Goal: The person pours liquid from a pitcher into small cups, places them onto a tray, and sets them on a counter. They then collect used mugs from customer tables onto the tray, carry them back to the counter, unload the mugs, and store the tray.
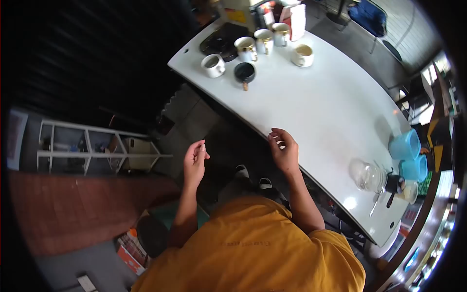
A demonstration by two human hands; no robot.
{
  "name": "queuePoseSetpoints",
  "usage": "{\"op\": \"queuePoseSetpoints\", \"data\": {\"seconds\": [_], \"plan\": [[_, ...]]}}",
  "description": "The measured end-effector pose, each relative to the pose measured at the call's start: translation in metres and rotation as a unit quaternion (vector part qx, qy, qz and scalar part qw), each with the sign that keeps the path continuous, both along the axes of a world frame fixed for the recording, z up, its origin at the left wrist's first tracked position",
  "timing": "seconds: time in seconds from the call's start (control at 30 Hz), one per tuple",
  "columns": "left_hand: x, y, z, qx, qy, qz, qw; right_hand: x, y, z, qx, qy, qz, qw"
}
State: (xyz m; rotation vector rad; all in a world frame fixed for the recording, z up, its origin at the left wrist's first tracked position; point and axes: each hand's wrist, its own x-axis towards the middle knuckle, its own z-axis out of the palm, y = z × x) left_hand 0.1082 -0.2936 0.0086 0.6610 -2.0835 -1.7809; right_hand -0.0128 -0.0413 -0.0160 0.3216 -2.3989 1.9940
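Observation:
My left hand [195,161] hovers in the air in front of my body, away from the table, its fingers loosely bent. Nothing shows in it. Over the near edge of the white table [321,104] is my right hand [284,152], its fingers curved with a gap to the thumb and no object visible between them. Farther along the tabletop stand a black cup with a brown handle [244,73], a white mug [213,65], several white mugs with gold rims [246,49], and a lone white cup [303,56].
At the table's right end are a glass vessel [368,176], two light-blue containers [405,145], a black-handled item [395,184] and a spoon [374,205]. A dark round-based device [220,45] sits at the far end. White shelving [87,155] stands to my left.

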Motion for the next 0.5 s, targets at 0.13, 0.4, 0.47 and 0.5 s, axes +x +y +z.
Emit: {"op": "queuePoseSetpoints", "data": {"seconds": [0.13,0.4,0.47,0.5], "plan": [[-0.068,0.012,-0.001,0.005,0.017,-0.078,0.997,-0.016,0.038,-0.006,0.028,0.002,-0.091,0.995],[-0.226,0.03,0.024,0.059,0.002,-0.259,0.964,-0.054,0.063,0.002,0.069,-0.013,-0.179,0.981],[-0.267,0.037,0.028,0.05,-0.031,-0.275,0.96,-0.061,0.063,0.01,0.077,-0.006,-0.198,0.977],[-0.284,0.041,0.029,0.037,-0.044,-0.272,0.961,-0.064,0.063,0.013,0.079,-0.004,-0.205,0.975]]}}
